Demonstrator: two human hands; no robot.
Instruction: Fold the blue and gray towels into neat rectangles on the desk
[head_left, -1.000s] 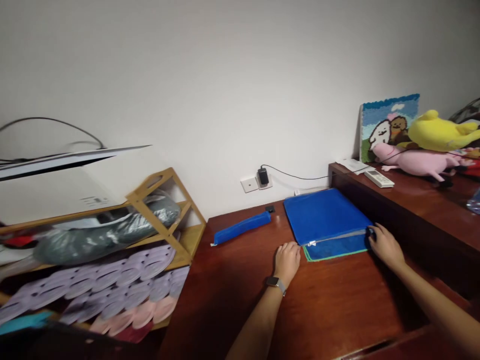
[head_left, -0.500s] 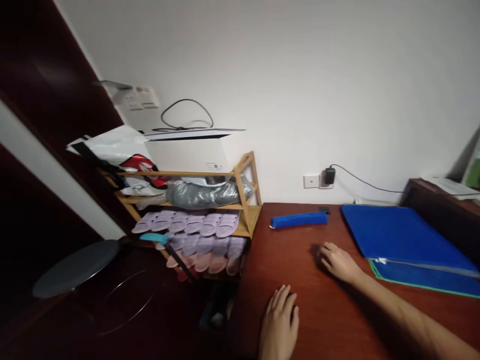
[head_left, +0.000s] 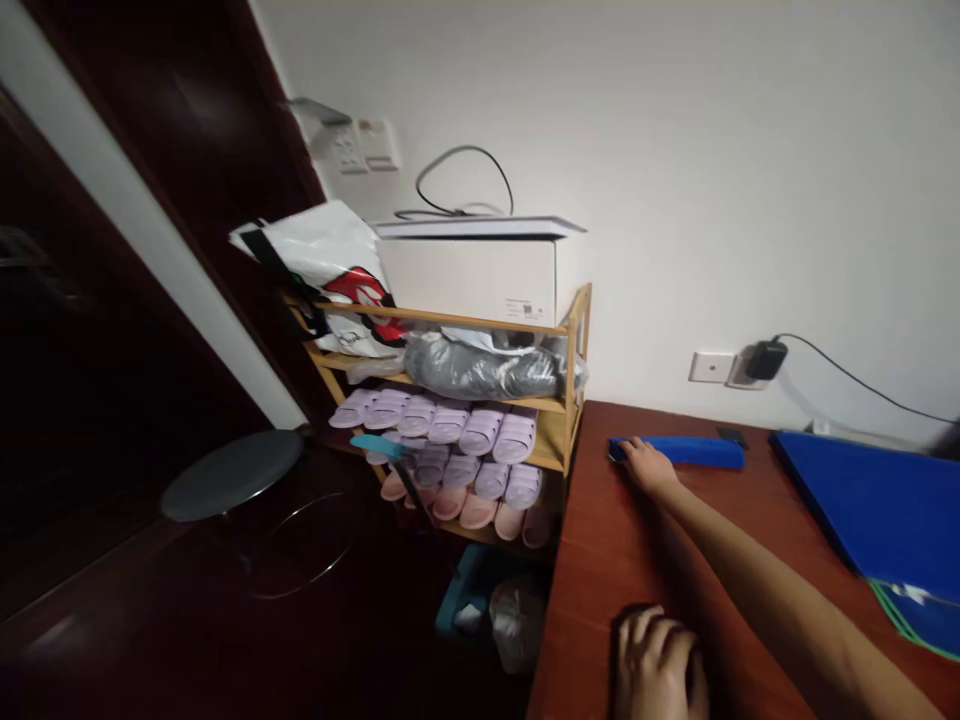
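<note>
A blue rolled-up item [head_left: 701, 452], perhaps a folded pouch, lies near the back edge of the brown table [head_left: 592, 560]. My right hand [head_left: 651, 468] reaches across to its left end, with the fingers stretched over that end and touching it. Whether they close around it is not clear. Closer to me, my left hand [head_left: 658, 665] rests on the table top with its fingers loosely bent and somewhat apart, holding nothing. Toward the right lies a flat blue folder [head_left: 877, 500], and part of a green-edged blue pouch [head_left: 922, 605] shows below it.
Left of the table stands a wooden rack [head_left: 574, 380] with lilac slippers [head_left: 480, 430], a white box [head_left: 472, 280] and a plastic bag [head_left: 330, 250]. A round stool [head_left: 232, 472] is farther left. A black charger [head_left: 766, 358] is plugged into the wall, its cable running right.
My right hand has moved forward and left from the bare table to the blue roll's left end. My left hand's fingers are more bent. The view has swung left.
</note>
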